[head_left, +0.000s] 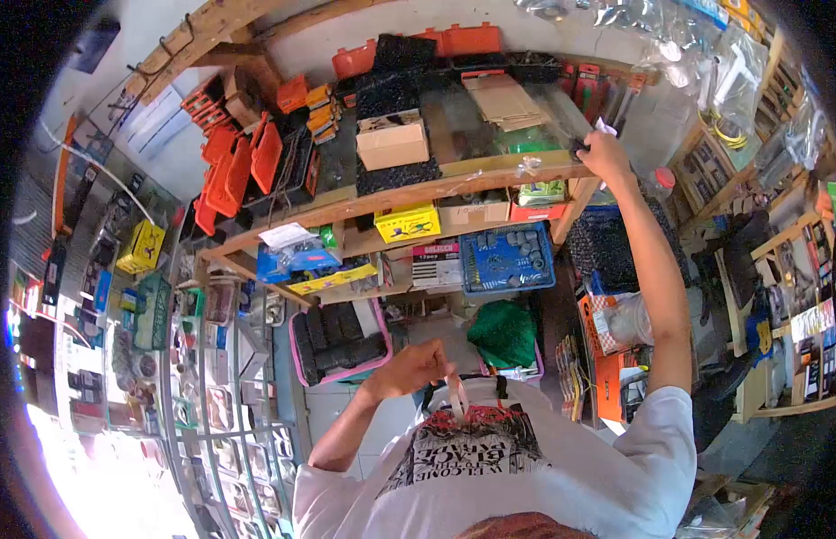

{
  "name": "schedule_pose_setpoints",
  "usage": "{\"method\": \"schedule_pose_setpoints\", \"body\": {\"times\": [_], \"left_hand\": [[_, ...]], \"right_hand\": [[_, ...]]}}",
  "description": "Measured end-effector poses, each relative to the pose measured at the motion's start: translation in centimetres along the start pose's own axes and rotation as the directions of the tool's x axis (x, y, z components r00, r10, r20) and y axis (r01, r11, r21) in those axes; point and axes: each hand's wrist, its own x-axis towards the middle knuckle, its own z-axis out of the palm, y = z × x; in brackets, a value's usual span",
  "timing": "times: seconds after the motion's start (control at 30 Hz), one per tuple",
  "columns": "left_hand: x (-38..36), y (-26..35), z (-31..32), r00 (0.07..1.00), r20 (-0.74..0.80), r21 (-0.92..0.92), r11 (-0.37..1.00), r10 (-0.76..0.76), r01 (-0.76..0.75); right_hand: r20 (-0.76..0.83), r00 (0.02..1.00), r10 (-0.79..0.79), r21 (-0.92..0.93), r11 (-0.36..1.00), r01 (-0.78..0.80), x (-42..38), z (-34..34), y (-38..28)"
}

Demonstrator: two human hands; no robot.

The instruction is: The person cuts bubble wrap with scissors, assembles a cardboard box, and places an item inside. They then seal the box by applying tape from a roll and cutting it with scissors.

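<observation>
Whitish and narrow, a strip [457,402] hangs in front of the printed shirt [597,467], its upper end pinched in the curled fingers of the left hand [420,366]. The right hand [605,154] is at the end of an outstretched arm [656,260], beside the right end of the wooden shelf edge [454,184]. Its fingers are bent closely together near a small dark piece [579,151], and a white scrap [605,127] shows just beyond the knuckles; whether this hand grips either or only touches them, I cannot tell.

On the shelf top, flat brown cardboard [506,101] lies near the right hand, a brown box [393,145] sits farther left, and orange cases [227,184] lean towards the left end. Below the edge are a yellow box [407,223] and a blue basket [509,290] of small parts. Near the left hand are a pink-rimmed bin [298,355] holding black items and a green bag [503,332].
</observation>
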Motion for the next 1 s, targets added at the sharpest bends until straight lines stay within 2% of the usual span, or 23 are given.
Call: {"method": "schedule_pose_setpoints", "body": {"times": [0.03,0.07,0.1,0.13,0.17,0.2,0.23,0.27,0.3,0.33,0.37,0.43,0.53,0.6,0.63,0.7,0.77,0.83,0.9,0.97,1.0], "left_hand": [[-0.1,0.0,-0.4,0.999,0.03,-0.014,1.0,-0.018,0.019],[-0.2,-0.1,-0.6,0.997,0.059,-0.035,0.998,-0.042,0.044],[-0.1,-0.6,-0.6,0.997,0.059,-0.049,0.997,-0.058,0.061],[0.1,-1.4,-0.5,0.995,0.061,-0.07,0.994,-0.083,0.088],[0.2,-2.0,-0.6,0.992,0.065,-0.089,0.989,-0.112,0.117],[0.1,-1.4,-0.7,0.988,0.066,-0.031,0.99,-0.137,0.139],[0.1,-0.3,-0.7,0.986,0.066,0.029,0.988,-0.155,0.154],[0.1,0.1,-0.7,0.99,0.057,0.085,0.989,-0.13,0.124],[0.1,0.3,-0.7,0.994,0.052,0.144,0.985,-0.1,0.092],[0.1,0.3,-0.4,0.997,0.048,0.208,0.977,-0.064,0.052],[-0.1,0.0,0.1,1.0,0.003,0.23,0.973,0.002,-0.003],[-0.2,-0.2,1.0,0.986,-0.088,0.29,0.951,0.142,-0.111],[-0.9,1.7,2.6,0.977,-0.188,0.354,0.935,0.101,-0.028],[-1.4,3.2,2.8,0.983,-0.149,0.34,0.939,0.108,-0.051],[-1.5,3.7,2.8,0.985,-0.131,0.333,0.941,0.115,-0.065],[-1.6,4.3,2.9,0.989,-0.138,0.349,0.937,0.058,-0.007],[-1.5,4.2,2.8,0.988,-0.151,0.348,0.935,-0.021,0.073],[-1.0,3.7,2.4,0.98,-0.159,0.328,0.929,-0.122,0.169],[-0.5,4.2,2.0,0.985,-0.122,0.308,0.938,-0.124,0.156],[0.3,4.1,1.9,0.991,-0.082,0.287,0.95,-0.106,0.125],[0.9,3.6,2.0,0.994,-0.069,0.273,0.957,-0.087,0.102]], "right_hand": [[0.041,0.999,0.016,-0.042,0.999,-0.014,0.6,0.6,0.1],[-0.04,0.997,-0.059,-0.057,0.997,0.056,0.9,1.0,0.6],[-0.119,0.992,-0.043,-0.038,0.999,0.039,0.9,1.4,0.8],[-0.103,0.982,-0.16,-0.024,0.987,0.158,2.5,2.9,2.5],[-0.123,0.95,-0.287,-0.206,0.944,0.259,6.7,6.7,5.6],[-0.154,0.961,-0.23,-0.046,0.973,0.226,4.1,3.7,3.2],[-0.01,0.971,-0.238,-0.148,0.961,0.234,4.7,3.2,2.9],[-0.051,0.983,-0.175,-0.07,0.983,0.171,4.4,3.2,2.8],[-0.106,0.967,-0.23,-0.042,0.973,0.227,4.4,3.4,3.4],[-0.054,0.991,-0.124,-0.007,0.992,0.124,2.9,1.5,1.5],[-0.072,0.988,-0.139,0.017,0.99,0.141,2.7,1.0,1.7],[-0.118,0.978,-0.169,0.063,0.982,0.178,3.0,0.3,2.5],[-0.279,0.871,-0.403,0.168,0.873,0.458,1.2,-1.8,2.2],[-0.027,0.908,-0.418,0.476,0.793,0.38,-2.8,-4.4,0.0],[0.095,0.892,-0.442,0.606,0.736,0.3,-5.2,-5.6,-1.4],[0.074,0.774,-0.629,0.747,0.549,0.374,-8.9,-4.8,-2.2],[0.305,0.65,-0.696,0.714,0.618,0.328,-13.8,-7.2,-4.8],[0.387,0.483,-0.786,0.826,0.527,0.197,-17.6,-8.7,-7.5],[0.535,0.238,-0.81,0.831,0.555,0.022,-20.2,-7.3,-8.5],[0.637,-0.017,-0.77,0.768,0.633,0.096,-21.9,-6.3,-9.5],[0.628,-0.069,-0.775,0.775,0.615,0.145,-22.8,-5.2,-9.7]]}}
